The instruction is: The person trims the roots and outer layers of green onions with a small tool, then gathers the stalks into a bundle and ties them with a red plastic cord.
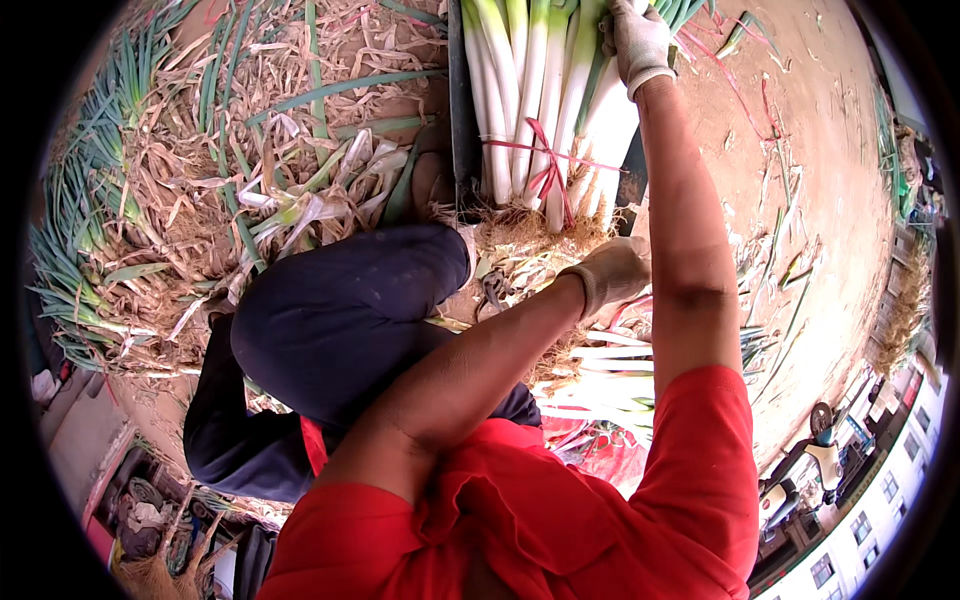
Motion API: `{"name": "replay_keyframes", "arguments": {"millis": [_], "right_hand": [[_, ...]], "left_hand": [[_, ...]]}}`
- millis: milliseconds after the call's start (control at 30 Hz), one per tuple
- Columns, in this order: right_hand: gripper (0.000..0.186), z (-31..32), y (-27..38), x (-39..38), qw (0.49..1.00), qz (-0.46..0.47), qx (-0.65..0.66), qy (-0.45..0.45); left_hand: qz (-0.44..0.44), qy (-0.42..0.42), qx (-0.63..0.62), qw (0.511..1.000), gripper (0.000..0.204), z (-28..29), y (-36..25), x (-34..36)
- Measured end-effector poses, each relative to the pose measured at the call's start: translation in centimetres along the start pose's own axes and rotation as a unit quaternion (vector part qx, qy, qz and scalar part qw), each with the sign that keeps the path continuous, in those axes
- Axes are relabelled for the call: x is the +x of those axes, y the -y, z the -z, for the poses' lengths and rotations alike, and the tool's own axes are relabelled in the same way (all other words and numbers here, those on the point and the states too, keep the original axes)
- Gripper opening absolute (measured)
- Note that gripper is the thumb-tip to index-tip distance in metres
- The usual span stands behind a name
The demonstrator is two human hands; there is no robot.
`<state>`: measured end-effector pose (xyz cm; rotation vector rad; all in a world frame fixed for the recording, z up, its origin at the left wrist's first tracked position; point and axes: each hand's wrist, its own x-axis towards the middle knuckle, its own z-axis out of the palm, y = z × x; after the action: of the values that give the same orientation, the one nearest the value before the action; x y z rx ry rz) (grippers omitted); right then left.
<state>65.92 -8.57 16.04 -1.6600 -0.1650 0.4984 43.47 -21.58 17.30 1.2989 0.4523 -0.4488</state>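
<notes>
A bundle of white-stemmed leeks, tied with red twine, lies in a dark trough at the top centre, roots toward me. My right hand, in a pale glove, grips its upper right side near the green leaves. My left hand, also gloved, is just below the root ends; its fingers are too unclear to tell their shape. Loose trimmed leeks lie below that hand, partly hidden by my forearm.
Dry husks and leaves cover the ground at left, with uncleaned leeks along its edge. Scattered leaves and red twine lie on the dirt at right. A parked scooter stands at lower right; assorted items sit at lower left.
</notes>
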Motion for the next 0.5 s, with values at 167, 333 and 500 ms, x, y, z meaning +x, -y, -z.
{"name": "replay_keyframes", "arguments": {"millis": [167,333,500], "right_hand": [[0.021,-0.1,-2.0,0.5,0.99,0.089,-0.093,-0.052],[0.033,1.3,-4.0,0.4,0.963,0.151,-0.209,-0.081],[0.046,0.6,-3.8,-0.2,0.931,0.146,-0.313,-0.113]], "left_hand": [[0.006,0.013,0.472,0.882,0.029,3.1,2.7,1.8],[0.083,-0.077,0.393,0.912,0.024,5.3,0.0,0.5],[0.019,-0.028,0.461,0.887,0.021,5.9,2.9,1.4]]}}
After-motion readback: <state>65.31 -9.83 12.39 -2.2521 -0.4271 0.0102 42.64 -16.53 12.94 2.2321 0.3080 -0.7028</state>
